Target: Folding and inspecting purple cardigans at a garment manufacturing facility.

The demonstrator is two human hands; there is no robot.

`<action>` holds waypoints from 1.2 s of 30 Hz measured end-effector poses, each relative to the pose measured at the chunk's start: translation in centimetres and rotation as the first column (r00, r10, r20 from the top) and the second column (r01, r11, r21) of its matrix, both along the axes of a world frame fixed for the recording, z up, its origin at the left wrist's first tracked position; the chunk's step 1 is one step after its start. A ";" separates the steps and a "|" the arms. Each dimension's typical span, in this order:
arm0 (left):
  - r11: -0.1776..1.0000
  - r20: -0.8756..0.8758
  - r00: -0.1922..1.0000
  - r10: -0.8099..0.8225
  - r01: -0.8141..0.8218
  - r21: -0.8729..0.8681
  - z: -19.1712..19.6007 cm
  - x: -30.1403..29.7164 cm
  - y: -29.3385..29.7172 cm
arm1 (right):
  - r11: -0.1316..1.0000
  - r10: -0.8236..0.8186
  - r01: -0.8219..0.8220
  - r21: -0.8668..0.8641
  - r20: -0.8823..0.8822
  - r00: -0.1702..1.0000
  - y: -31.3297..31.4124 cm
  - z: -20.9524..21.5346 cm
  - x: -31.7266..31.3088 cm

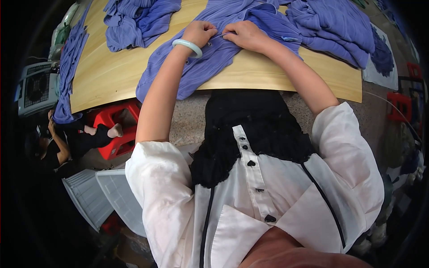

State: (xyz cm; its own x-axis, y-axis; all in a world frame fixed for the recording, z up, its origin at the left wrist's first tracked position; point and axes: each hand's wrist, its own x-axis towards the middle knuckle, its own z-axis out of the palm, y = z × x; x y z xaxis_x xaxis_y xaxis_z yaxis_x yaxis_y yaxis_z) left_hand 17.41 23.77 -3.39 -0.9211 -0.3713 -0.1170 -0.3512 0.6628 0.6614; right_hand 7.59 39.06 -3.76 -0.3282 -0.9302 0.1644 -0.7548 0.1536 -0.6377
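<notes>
1. Pale wooden worktop [250,73], its near edge just ahead of the wearer; folded violet-blue pile [330,31] to the right, looser bundle [134,24] at far left
2. Violet-blue garment [205,67] lies on the worktop under both hands; long axis runs diagonally, from far right to near left, its near end draping over the edge
3. Left grip [199,33] narrow, thumb and fingertips pinching cloth; right grip [245,35] likewise closed on a thin fold, fingertips near the left's, a short stretch of cloth between
4. Relative to the grips, most visible cloth lies toward the wearer and leftward, passing beneath the left forearm; left grip is therefore nearer the draped end, right grip nearer the folded pile
</notes>
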 end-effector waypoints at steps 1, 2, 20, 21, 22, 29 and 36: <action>0.999 -0.009 1.000 0.021 -0.021 0.036 0.1 0.1 0.1 | 1.000 -0.030 0.030 0.000 0.040 0.999 -0.1 0.1 0.0; 0.997 -0.017 0.999 0.042 -0.041 0.073 0.1 0.1 0.1 | 1.000 -0.031 0.031 0.000 0.042 0.999 -0.2 -0.1 -0.1; 0.893 -0.028 0.995 0.098 -0.100 -0.438 1.1 0.5 2.9 | 0.998 -0.048 0.045 0.032 0.094 0.994 -0.2 -1.2 -0.5; 0.894 -0.028 0.995 0.094 -0.097 -0.438 1.0 0.5 2.7 | 0.999 -0.042 0.038 0.031 0.103 0.994 -0.2 -1.2 -0.5; 0.946 0.015 0.995 0.099 -0.089 -0.312 0.8 0.5 2.2 | 0.999 -0.035 0.032 0.030 0.112 0.993 -0.2 -1.2 -0.5; 0.989 -0.071 0.991 0.112 -0.118 -0.084 1.2 0.6 2.1 | 0.998 -0.059 0.059 0.001 0.122 0.991 -0.1 -1.0 -0.4; 0.994 -0.227 0.973 0.032 -0.056 -0.098 0.7 1.0 2.2 | 0.994 -0.084 0.092 -0.066 0.122 0.989 -0.5 -0.8 -0.5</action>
State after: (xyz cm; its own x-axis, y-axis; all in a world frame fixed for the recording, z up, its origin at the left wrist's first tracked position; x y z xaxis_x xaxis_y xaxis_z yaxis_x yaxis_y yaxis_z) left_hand 18.36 26.01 -2.73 -0.9019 -0.4114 0.1320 -0.2320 0.7188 0.6553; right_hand 7.14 38.54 -4.58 -0.4295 -0.8842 0.1839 -0.6586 0.1673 -0.7337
